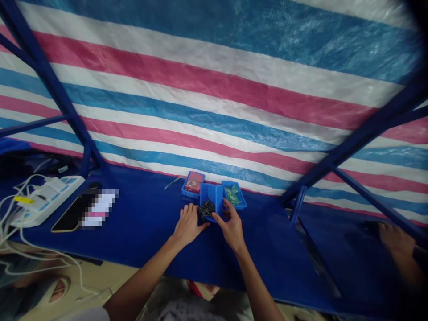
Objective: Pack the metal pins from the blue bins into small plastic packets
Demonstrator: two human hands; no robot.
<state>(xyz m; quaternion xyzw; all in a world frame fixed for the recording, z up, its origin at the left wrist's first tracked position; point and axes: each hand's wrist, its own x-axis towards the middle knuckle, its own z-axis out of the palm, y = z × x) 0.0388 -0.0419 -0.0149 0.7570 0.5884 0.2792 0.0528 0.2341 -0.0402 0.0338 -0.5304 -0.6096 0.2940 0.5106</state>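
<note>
Head view: right hand [233,226] has fingers part-closed round the blue box [216,195], likely steadying it tipped so dark screws [206,208] gather near. Left hand [187,225] half-open beside them, grip unclear. Box's mid-counter [143,214], between trays [190,195].

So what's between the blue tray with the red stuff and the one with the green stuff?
The head view shows a third blue tray between them, holding dark, thin pieces.

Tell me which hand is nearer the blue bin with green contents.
Right. The right hand is just in front of the green-filled bin; the left hand is farther, at the left side of the middle bin.
</note>
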